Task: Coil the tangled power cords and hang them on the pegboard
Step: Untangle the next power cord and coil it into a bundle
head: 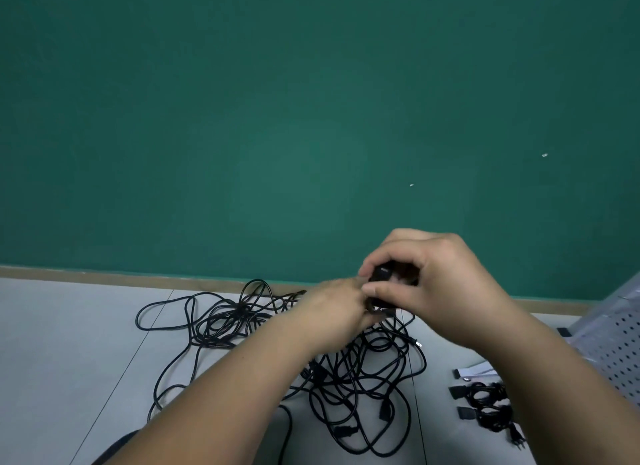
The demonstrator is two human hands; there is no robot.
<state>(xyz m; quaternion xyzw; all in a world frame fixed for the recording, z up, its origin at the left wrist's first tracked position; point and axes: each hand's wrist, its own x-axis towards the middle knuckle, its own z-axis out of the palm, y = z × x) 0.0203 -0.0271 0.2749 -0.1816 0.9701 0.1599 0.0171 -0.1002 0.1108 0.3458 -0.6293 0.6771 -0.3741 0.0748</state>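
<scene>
- Presently, both hands meet just right of the frame's centre, above the far edge of the tangled cords (346, 367).
- The right hand (440, 284) has its fingers and thumb curled round a small black bunch, the held cord (384, 274), and grips it from above.
- The left hand (332, 312) reaches in from the lower left and touches the same bunch from below. It is blurred and its fingertips are partly hidden, so I cannot tell whether it pinches the cord or only steadies it.
- Black strands drop from the held cord straight down into the heap, so it appears to be joined to the tangle rather than free of it.
- The tangle sprawls on the grey surface (86, 343), and whether that is floor or counter I cannot tell. Its long axis runs from the left centre of the frame toward the lower centre, so most of it lies below and to the left of the hands.
- The pegboard (620, 343) leans at the right edge of the frame, well apart from the tangle and on the right hand's side, so that hand is the nearer one for hanging.
- Some coiled cords (488, 405) lie at lower right, between the tangle and the pegboard and not on it.
- My judgement is that coiling comes first. Slack has to be drawn up and rightward out of the heap, and crossed loops may snag and drag the whole pile along.
</scene>
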